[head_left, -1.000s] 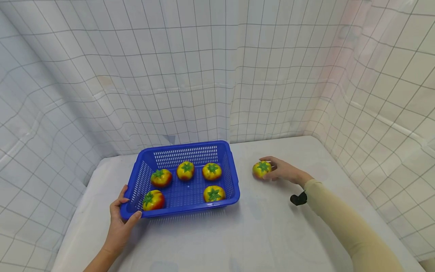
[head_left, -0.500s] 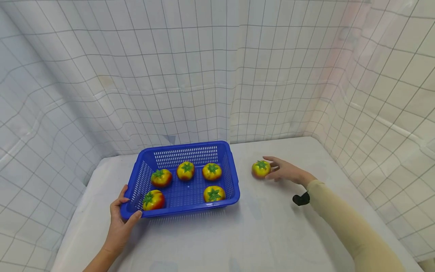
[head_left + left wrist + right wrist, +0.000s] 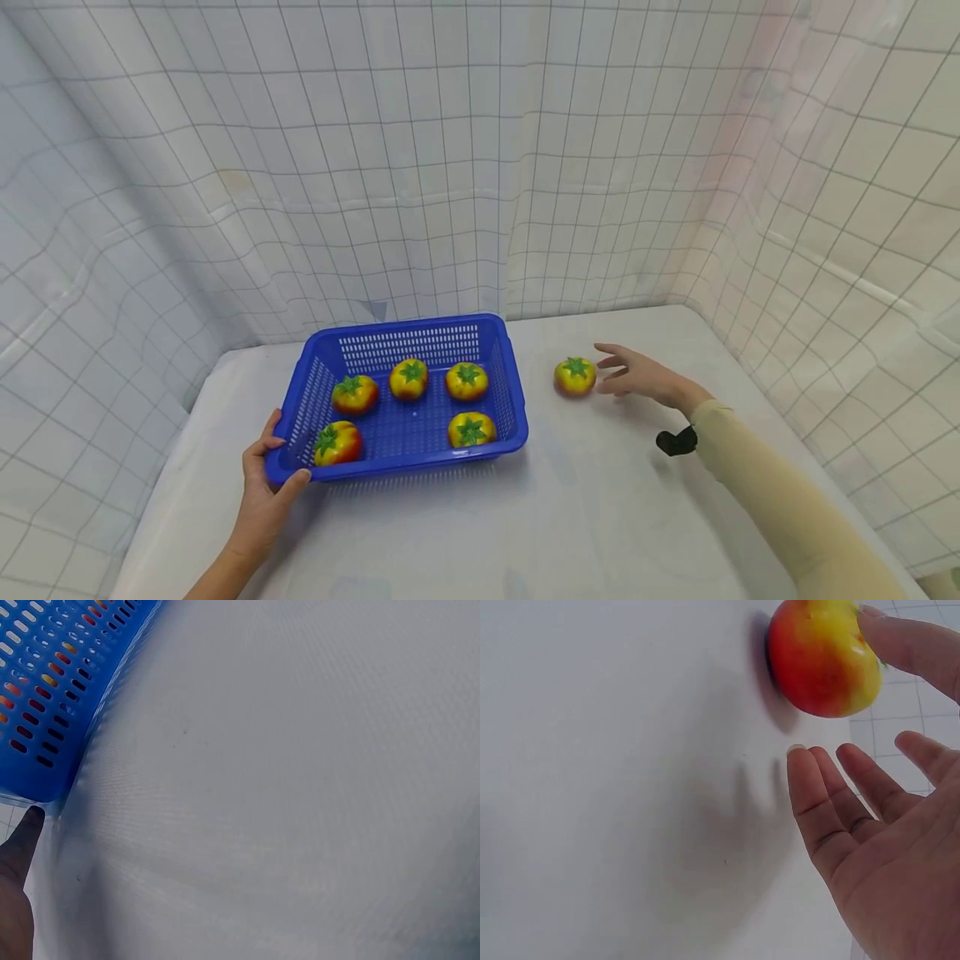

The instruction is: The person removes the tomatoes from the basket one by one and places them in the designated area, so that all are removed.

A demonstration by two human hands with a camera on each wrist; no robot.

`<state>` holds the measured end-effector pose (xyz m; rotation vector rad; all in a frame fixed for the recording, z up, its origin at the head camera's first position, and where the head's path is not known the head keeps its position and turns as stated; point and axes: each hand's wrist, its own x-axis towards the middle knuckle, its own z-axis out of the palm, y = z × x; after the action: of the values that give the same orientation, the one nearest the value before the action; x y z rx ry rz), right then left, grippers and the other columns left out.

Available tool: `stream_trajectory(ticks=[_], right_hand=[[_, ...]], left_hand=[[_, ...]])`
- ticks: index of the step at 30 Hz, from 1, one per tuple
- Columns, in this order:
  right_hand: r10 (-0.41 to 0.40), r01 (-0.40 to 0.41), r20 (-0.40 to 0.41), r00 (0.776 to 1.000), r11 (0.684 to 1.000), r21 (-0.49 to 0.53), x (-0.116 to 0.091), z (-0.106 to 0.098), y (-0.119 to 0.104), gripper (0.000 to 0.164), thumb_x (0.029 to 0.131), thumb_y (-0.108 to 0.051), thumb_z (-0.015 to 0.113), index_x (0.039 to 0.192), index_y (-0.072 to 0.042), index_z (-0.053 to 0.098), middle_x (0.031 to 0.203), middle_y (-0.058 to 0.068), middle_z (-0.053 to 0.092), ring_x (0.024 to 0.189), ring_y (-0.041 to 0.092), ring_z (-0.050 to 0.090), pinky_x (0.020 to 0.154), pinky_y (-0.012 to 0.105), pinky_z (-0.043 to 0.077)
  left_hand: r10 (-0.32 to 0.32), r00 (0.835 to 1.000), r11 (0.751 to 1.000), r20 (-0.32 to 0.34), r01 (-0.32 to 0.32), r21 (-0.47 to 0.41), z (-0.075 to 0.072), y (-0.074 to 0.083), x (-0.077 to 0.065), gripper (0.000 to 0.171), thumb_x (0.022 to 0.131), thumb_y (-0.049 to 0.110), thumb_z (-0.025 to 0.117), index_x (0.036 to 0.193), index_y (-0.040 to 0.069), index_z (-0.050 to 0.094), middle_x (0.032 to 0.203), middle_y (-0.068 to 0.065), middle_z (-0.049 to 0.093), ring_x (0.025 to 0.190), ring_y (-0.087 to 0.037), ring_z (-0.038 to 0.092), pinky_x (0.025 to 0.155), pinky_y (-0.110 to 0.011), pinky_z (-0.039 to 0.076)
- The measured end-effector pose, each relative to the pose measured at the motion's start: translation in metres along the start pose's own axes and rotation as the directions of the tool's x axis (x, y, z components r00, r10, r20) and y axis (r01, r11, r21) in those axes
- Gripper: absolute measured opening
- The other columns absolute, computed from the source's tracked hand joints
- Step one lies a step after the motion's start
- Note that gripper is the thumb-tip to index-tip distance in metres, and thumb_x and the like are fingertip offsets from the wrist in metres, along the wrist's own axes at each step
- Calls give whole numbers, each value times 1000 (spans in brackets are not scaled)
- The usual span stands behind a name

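A blue plastic basket [image 3: 405, 463] with slotted walls sits on the white-covered table, and several yellow-red tomatoes with green star-shaped tops lie in it. My left hand [image 3: 258, 504] grips its near left corner, thumb at the front rim and fingers along the left side. In the left wrist view only part of that hand shows at the basket's corner [image 3: 37, 780]. To the right of the basket, a single tomato [image 3: 574, 379] stands on the table. My right hand [image 3: 643, 377] is just right of it, fingers spread and holding nothing; the right wrist view shows a gap between most fingertips and this tomato.
White grid-patterned curtains [image 3: 420, 167] hang behind the table and along both sides. A black object [image 3: 677, 442] is at the right wrist, by the cuff of the beige sleeve [image 3: 780, 500]. White tabletop [image 3: 570, 508] stretches in front of the basket.
My right hand has let go of the lone tomato and drawn back to the right, its fingers spreading. The left hand and the basket have stayed in place.
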<state>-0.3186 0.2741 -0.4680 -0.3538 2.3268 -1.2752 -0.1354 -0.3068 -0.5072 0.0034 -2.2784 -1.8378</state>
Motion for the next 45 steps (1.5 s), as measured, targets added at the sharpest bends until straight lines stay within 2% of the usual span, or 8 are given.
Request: stream_trajectory(ticks=[5,11,16,22,33,39,45], right_hand=[[-30,30,-27,999,1000,5,-7,-6,-7,83,96,-27,72,163,-19,23,159,20,37,136,37,48,107,52,43],[-109,110,-80,991,994,13,-13,-9,-23,77,97,-28,71,160,-18,29,154,17,44,135,34,49,110,54,40],[-156,157,-107,982,988,-2,-14,-3,-40,76,96,-29,72,159,-16,32,151,14,47,132,34,52,107,51,45],[-191,191,-114,975,982,-12,-10,11,-61,70,97,-24,72,157,-20,37,148,10,51,132,32,53,108,54,42],[-234,232,-47,971,972,-38,-1,33,-103,72,93,-43,75,154,-26,41,145,1,54,132,26,53,107,50,45],[-269,268,-8,963,961,-70,9,46,-125,61,94,-41,73,148,-23,51,138,-3,60,125,21,58,100,42,51],[-327,334,77,942,938,-97,21,65,-153,55,96,-33,73,145,-17,55,140,2,61,123,20,59,100,42,51]], left_hand=[[-24,1000,999,-6,24,45,-1,0,-2,53,104,11,58,137,27,20,171,14,-1,156,-31,-1,99,-5,32],[-31,999,997,-17,32,65,0,1,-1,54,104,13,59,138,27,20,170,15,0,156,-29,-1,102,-6,30],[-21,1000,999,-18,21,48,1,1,0,54,103,11,59,138,26,21,170,15,1,156,-29,0,102,-6,31],[-15,1000,998,-19,16,67,0,1,-1,53,103,12,59,137,25,20,171,14,1,156,-29,0,103,-6,30],[-20,1000,996,-18,21,91,0,0,0,54,103,14,61,136,24,19,170,15,1,156,-32,1,102,-6,31],[0,1000,995,-14,1,101,0,0,1,54,103,14,60,137,21,18,171,13,0,156,-33,2,99,-6,32],[-9,1000,995,-16,10,99,0,-1,0,54,102,13,60,137,22,19,171,14,1,156,-33,2,99,-5,32]])
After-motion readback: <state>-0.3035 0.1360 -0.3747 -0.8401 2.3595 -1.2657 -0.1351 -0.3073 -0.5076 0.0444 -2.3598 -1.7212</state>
